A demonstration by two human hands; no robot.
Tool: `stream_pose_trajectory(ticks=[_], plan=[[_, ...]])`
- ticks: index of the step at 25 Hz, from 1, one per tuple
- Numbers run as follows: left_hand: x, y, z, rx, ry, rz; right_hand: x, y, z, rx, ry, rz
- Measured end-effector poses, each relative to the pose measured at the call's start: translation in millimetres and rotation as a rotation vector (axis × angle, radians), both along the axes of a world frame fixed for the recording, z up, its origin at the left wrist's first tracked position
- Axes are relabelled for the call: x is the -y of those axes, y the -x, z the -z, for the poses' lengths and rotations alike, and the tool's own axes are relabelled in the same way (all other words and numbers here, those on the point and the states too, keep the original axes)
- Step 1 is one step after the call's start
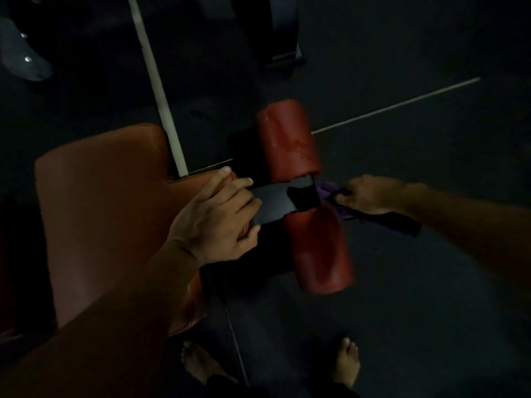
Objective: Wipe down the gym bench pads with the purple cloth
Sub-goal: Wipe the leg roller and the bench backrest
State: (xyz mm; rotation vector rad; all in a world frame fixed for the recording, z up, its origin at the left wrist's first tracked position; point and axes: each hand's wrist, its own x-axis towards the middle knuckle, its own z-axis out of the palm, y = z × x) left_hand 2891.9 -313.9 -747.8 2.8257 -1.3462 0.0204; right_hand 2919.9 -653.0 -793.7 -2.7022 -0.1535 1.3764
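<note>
While L hand (pixel 218 216) grips frame (pixel 273 201), R hand (pixel 370 195) holds purple cloth (pixel 344 208).

A dark floor (pixel 402 282) crossed by pale lines carries the gym bench, whose brown seat pad (pixel 109 225) ends at a black bar (pixel 275 201) joining two red roller pads (pixel 288 139). Two bare feet (pixel 347 363) stand on the floor beside the bench's near edge.

— Can you read any lettering or numbers here?
— No, you won't find any: the picture is dim and blurred, and no label, brand or sign shows anywhere.
</note>
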Motion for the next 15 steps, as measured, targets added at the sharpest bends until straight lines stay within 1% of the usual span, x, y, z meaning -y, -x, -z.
stream_pose_trajectory(ticks=[2, 5, 8, 12, 15], plan=[[-1.3, 0.4, 2.3, 0.009, -0.001, 0.005, -7.1, 4.0, 2.6, 0.071, -0.051, 0.051], [-1.1, 0.7, 5.0, -0.003, 0.053, 0.003, -22.6, -0.6, 4.9, 0.177, -0.161, 0.109], [-3.8, 1.5, 3.2, -0.026, 0.069, -0.011, -39.9, -14.5, 4.6, 0.201, -0.235, 0.141], [-3.0, 1.7, 0.2, -0.079, 0.053, -0.010, -59.0, -25.3, 2.1, 0.228, -0.167, 0.024], [-5.4, -1.2, 0.1, -0.114, 0.021, -0.030, -60.4, -48.5, 2.1, 0.333, -0.083, -0.174]])
